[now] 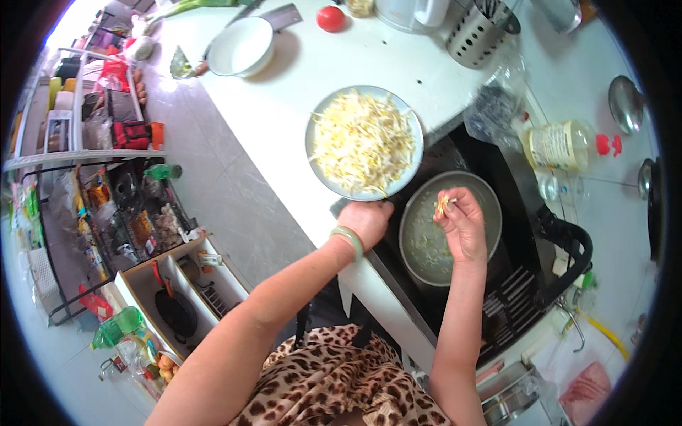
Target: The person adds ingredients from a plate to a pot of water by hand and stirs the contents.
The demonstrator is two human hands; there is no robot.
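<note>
A pale plate [311, 144] carries a heap of bean sprouts [365, 141] where the white counter meets the black cooktop. At its near rim my left hand [366, 221], with a pale green bangle on the wrist, is curled, the plate edge overlapping its knuckles; the fingers beneath are hidden. My right hand [462, 226] pinches a small bunch of yellowish-white pieces [442, 204], apparently sprouts, between thumb and fingertips. Directly below it, a round grey pan [426, 261] sits on the cooktop [525, 239], with small pale and greenish bits scattered over its bottom.
A white bowl [242, 48], a cleaver [281, 17], a tomato [331, 19] and a perforated utensil holder [474, 40] stand farther back. Right of the cooktop are an oil bottle [559, 145] and a black curved handle [573, 261]. Shelving [85, 154] and an open-topped cabinet [176, 287] are at left.
</note>
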